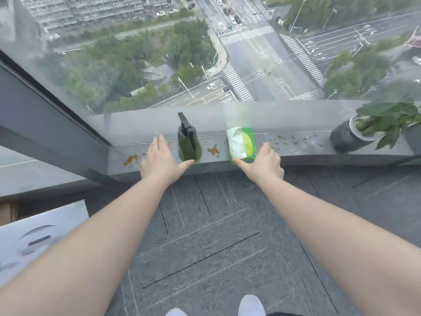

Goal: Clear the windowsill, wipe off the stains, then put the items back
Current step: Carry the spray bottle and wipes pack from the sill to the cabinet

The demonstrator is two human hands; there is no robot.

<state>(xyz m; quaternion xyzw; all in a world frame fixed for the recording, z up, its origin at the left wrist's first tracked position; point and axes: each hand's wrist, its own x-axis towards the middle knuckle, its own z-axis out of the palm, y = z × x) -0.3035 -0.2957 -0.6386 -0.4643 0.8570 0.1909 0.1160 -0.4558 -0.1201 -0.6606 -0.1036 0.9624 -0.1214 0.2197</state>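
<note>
A grey windowsill (pixel 303 156) runs under a big window. On it stand a dark green spray bottle (pixel 189 142) and a green and white wipes pack (pixel 242 143). Brown stains (pixel 213 150) mark the sill between them, at the left end and to the right of the pack. My left hand (pixel 159 159) lies open just left of the bottle, thumb reaching its base. My right hand (pixel 262 161) is open at the pack's right side, thumb touching its front corner. Neither hand holds anything.
A potted plant (pixel 355 133) in a dark grey pot stands on the sill at the far right. A white board (pixel 38 236) lies low at the left. Dark grey carpet tiles (pixel 216 236) cover the floor, and my white shoes (pixel 251 305) show at the bottom.
</note>
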